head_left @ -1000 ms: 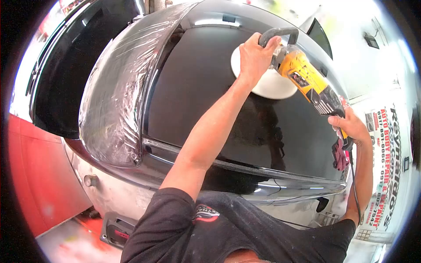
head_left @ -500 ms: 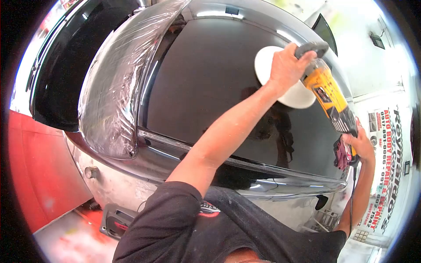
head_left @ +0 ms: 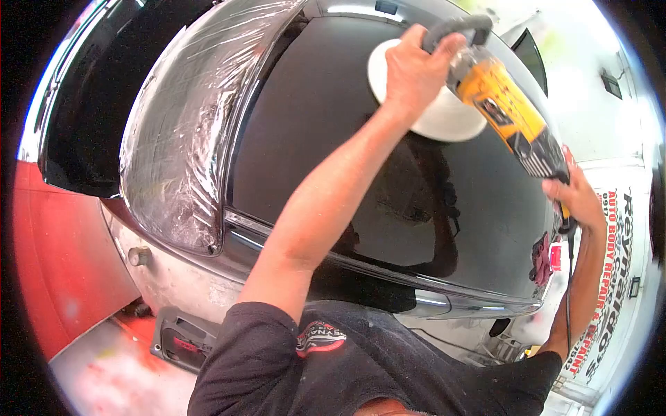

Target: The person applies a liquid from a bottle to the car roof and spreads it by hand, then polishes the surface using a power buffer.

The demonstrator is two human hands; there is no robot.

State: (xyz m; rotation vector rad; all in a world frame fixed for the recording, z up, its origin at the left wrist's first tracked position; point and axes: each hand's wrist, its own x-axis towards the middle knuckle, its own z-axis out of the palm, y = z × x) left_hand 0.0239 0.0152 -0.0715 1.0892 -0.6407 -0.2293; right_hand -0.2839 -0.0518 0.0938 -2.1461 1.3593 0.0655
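**Polisher (head_left: pixel 505 114) swings back across the black panel (head_left: pixel 326 152)**

The left hand (head_left: pixel 415 69) clamps the front loop handle and the right hand (head_left: pixel 576 197) grips the tail. The white pad (head_left: pixel 447 123), beneath the left hand, has slid back leftward, probably an overlapping pass.

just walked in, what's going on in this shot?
A person holds a yellow polisher against a glossy black car panel. The left hand grips the loop handle at the head; the right hand holds the tool's rear end. The white pad sits on the panel. Plastic film covers the neighbouring section.
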